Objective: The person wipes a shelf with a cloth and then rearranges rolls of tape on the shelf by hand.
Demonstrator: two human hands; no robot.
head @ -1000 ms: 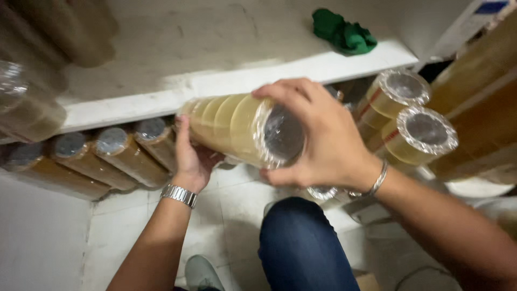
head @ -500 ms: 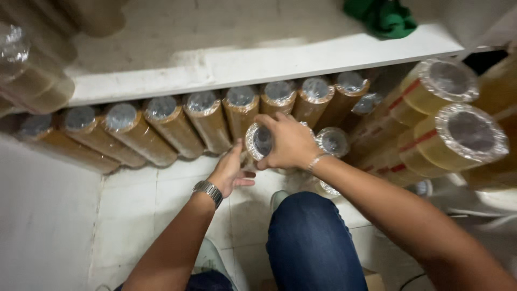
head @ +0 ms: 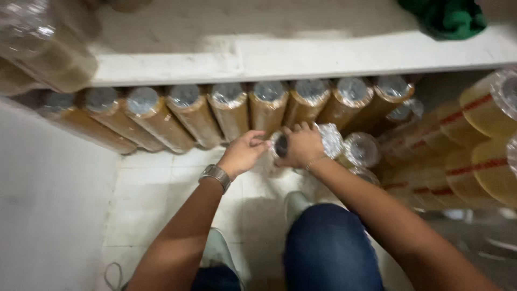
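A shrink-wrapped tape sleeve (head: 280,144) is held low at the floor, just in front of the row of brown tape sleeves (head: 226,110) stored under the white shelf (head: 301,54); its long axis is directed away from the camera, toward the space beneath the shelf, with its round foil-like end faced back at the viewer; the rest of its length is hidden. The right hand (head: 302,145) is wrapped over that end, fingers curled and clamped on it; the left hand (head: 243,152) is set against its left side, fingers bent together, touching the wrap. Both forearms are stretched forward and down above a blue-trousered knee (head: 328,248); a metal watch (head: 215,175) is worn on the left wrist.
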